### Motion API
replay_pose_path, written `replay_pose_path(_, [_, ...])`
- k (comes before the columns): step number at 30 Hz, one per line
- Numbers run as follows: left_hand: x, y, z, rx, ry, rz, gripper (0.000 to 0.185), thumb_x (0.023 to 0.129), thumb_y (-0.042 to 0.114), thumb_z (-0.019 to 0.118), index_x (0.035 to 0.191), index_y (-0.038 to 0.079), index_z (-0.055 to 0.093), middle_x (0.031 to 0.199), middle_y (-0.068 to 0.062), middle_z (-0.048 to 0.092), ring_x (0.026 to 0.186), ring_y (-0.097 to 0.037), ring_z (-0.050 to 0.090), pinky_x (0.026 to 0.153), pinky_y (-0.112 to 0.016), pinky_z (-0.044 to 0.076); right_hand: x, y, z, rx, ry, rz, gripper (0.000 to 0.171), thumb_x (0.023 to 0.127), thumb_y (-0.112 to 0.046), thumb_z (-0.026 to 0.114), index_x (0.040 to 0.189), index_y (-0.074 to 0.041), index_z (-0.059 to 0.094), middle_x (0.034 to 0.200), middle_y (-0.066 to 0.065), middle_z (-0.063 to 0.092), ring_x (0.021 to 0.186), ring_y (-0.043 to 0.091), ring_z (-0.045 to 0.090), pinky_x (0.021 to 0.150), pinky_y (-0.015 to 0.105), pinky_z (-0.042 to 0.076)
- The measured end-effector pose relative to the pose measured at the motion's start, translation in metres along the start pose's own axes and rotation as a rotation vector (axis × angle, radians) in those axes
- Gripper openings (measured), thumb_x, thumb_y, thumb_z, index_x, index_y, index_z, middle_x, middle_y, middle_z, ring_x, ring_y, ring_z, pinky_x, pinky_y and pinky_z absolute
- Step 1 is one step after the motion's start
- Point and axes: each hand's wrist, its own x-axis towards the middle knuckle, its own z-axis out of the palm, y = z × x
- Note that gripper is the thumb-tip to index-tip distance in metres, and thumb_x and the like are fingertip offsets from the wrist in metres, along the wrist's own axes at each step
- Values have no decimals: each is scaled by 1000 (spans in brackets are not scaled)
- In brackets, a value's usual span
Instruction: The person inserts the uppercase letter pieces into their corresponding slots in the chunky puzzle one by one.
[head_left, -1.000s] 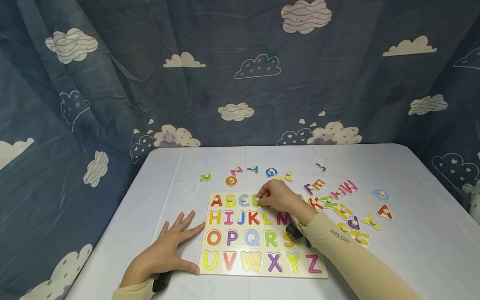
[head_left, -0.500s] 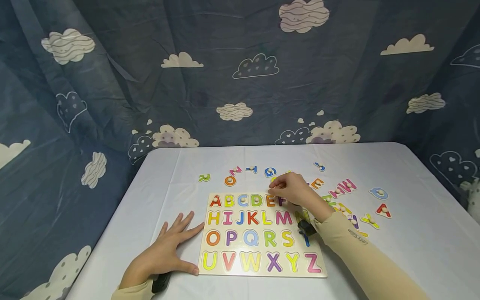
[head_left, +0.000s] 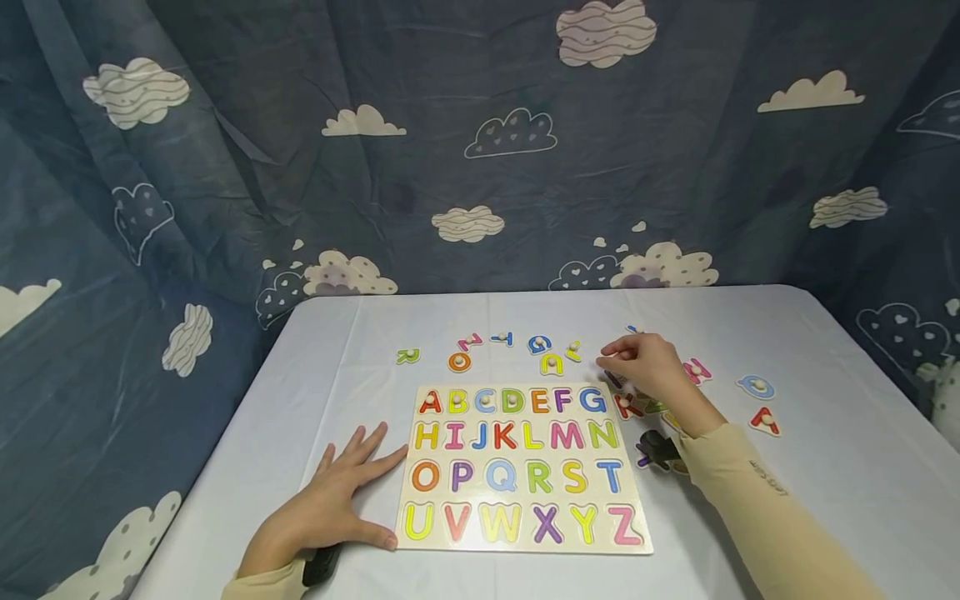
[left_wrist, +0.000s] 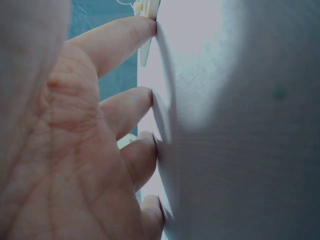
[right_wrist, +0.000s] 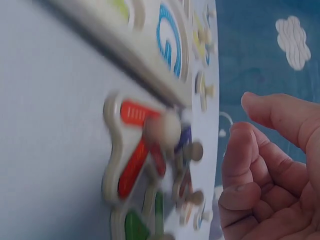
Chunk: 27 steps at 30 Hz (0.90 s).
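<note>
Your left hand lay flat on the table, fingers straight and spread, the thumb tip touching the left edge of the alphabet puzzle board. The left wrist view showed the same: fingertips pressed down on the pale cloth, the grip relaxed and holding nothing.

Your right hand hovered above the loose letter pieces just past the board's upper right corner. Its fingers were loosely curled, thumb and forefinger close together, but nothing sat between them — the right wrist view showed the curled fingers bare, with the pieces below and apart from them. Nearest under that hand was the red K piece, lying on the table just beside the board's G slot; in the wrist view it appeared blurred, its pale knob standing up. A purple piece showed beside it, partly hidden by the hand.

On the board, only the A, B, C and D spots carried knobbed pieces; the other spots showed printed letters. More pieces lay scattered beyond the board: a green R, an orange O, a blue G and a yellow piece behind the top edge, and a red A and a light blue piece well off to the right.
</note>
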Motion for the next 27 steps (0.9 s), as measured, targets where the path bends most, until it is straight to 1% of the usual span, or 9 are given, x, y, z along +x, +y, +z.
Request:
replay_pose_path(6, [0,0,1,2,2,-6,121,55,63,99,161,29,52,180,-12,22,167,-50,7,126,-82,-2,1,15,-14,6,10,50,37,100,-28,77,121,2,75,93,10,66,85,23,56,63,25,46])
replay_pose_path(9, [0,0,1,2,4,-3,121,55,63,100,161,29,52,180,-12,22,167,-50,7,126,-82,-2,1,21,-18,1,19,89,37,100,-29,76,120,2,74,94,10,66,85,23,56,63,26,46])
replay_pose_path(12, [0,1,1,0,3,-7,120,55,62,100,161,30,52,180,-12,22,167,-50,7,126,-81,-2,0,25,-21,4,21,123,38,100,-29,76,120,2,73,96,11,65,85,23,56,63,27,47])
replay_pose_path(15, [0,0,2,0,4,-9,120,55,62,100,161,30,52,180,-12,22,167,-50,6,127,-81,-2,-1,29,-23,1,17,129,38,99,-29,76,121,3,73,95,11,66,84,22,57,63,26,49])
replay_pose_path(18, [0,0,2,-1,6,-11,120,55,61,100,161,30,52,180,-12,22,167,-50,6,127,-81,-3,-1,34,-24,-4,14,125,38,99,-28,77,120,4,73,90,8,66,78,20,58,61,26,49])
replay_pose_path(21, [0,0,2,-3,6,-13,120,55,61,100,161,30,52,180,-12,22,167,-50,6,127,-81,-3,0,37,-25,1,10,140,39,98,-27,77,119,5,73,88,7,66,73,18,58,59,25,49])
replay_pose_path(27, [1,-2,3,3,7,-11,121,55,61,100,161,31,52,180,-12,22,167,-50,6,127,-81,-3,0,38,-24,-2,5,167,37,98,-27,77,119,4,73,90,9,66,76,19,58,61,25,49])
